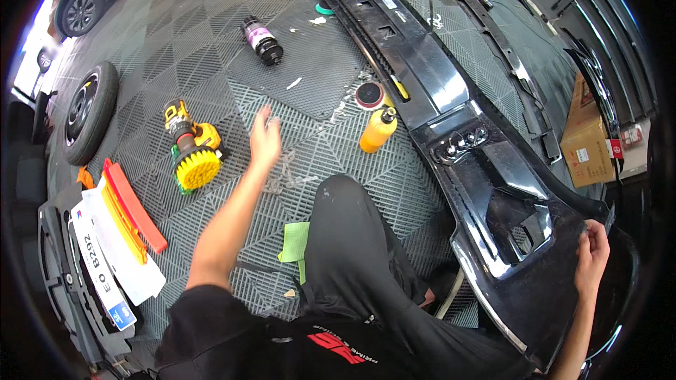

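Note:
A long glossy black car bumper [433,84] lies with its inner side up along my right, running from far to near. My right hand [593,257] has its fingers curled over the bumper's right edge near its closest end. Over the floor on the other side, my left hand [265,142] is stretched forward, fingers extended and nothing in it. To its left stands a yellow and black cordless drill [184,130] with a round yellow brush [198,169] on its front. A bottle of orange liquid [379,131] and a round polishing pad [370,96] sit beside the bumper.
A black bottle with a purple label [262,41] lies farther off. At left are a wheel [90,112], red and orange strips [137,204] and a number plate [102,260]. A green cloth [294,241] lies by my knee; a cardboard box [588,144] stands at right.

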Tool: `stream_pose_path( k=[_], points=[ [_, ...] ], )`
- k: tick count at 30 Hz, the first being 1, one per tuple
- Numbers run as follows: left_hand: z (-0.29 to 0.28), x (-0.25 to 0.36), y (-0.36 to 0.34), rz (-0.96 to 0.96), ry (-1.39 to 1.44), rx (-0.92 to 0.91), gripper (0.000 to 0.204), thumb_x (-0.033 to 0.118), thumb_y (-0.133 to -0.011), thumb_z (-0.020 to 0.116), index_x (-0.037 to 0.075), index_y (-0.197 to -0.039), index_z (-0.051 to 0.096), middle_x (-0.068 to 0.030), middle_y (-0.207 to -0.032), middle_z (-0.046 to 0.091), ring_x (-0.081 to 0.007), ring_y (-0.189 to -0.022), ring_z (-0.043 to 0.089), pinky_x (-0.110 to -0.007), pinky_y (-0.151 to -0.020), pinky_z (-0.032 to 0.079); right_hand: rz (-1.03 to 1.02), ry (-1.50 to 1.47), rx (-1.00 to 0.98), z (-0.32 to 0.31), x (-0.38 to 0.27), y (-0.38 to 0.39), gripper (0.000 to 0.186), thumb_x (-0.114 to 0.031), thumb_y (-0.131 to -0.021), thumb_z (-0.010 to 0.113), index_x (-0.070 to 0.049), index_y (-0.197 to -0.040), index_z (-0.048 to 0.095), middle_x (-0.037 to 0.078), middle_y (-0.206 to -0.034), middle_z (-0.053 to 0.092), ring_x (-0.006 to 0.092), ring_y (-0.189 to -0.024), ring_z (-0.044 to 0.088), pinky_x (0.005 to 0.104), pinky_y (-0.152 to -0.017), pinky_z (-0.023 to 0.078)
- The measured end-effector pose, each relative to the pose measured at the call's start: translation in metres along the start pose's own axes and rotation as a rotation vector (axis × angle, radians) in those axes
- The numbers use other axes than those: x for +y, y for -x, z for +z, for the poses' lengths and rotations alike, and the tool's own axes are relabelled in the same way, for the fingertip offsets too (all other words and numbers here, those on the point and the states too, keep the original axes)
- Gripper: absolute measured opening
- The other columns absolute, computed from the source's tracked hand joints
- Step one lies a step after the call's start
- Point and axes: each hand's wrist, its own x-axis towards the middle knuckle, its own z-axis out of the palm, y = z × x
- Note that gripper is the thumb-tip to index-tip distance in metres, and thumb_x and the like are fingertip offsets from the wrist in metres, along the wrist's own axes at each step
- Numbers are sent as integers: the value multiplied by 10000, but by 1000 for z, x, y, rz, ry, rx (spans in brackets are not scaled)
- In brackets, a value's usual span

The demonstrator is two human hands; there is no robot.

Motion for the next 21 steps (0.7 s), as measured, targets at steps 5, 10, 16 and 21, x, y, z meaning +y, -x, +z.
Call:
stream_pose_path(
  k=[5, 10, 16, 21],
  points=[
    [-46, -30, 218, -233, -642, -102, 748, 375, -966, 658, 3, -1554, 383, -253, -1683, 269, -478, -1586, 153, -639, -1267, 97, -68, -23, -128, 13, -58, -35, 40, -14, -1005, 575, -18, -971, 554, -27, -870, 493, 47, -759, 443, 230, -665, 362],
    [-38, -24, 238, -258, -772, -174, 806, 445, -973, 623, -22, -1568, 344, -228, -1693, 256, -464, -1594, 121, -622, -1288, 60, -398, 105, -187, 79, -128, -93, 51, -18, -948, 628, 12, -908, 622, 23, -818, 590, 75, -738, 521, 264, -660, 429],
    [-49, -33, 243, -257, -815, -177, 853, 491, -936, 644, -3, -1569, 355, -225, -1682, 268, -458, -1593, 130, -638, -1281, 70, -224, -227, -608, 227, -217, -152, 154, -94, -917, 665, 21, -1017, 683, -10, -697, 612, 88, -601, 587, 282, -560, 473],
    [-34, -22, 229, -303, -791, -187, 842, 451, -920, 644, 11, -1577, 356, -214, -1694, 272, -445, -1599, 146, -638, -1278, 86, -125, -578, -697, 321, -274, -207, 284, -167, -944, 712, 45, -1132, 697, 67, -809, 703, 119, -622, 646, 273, -594, 515]
  ],
)
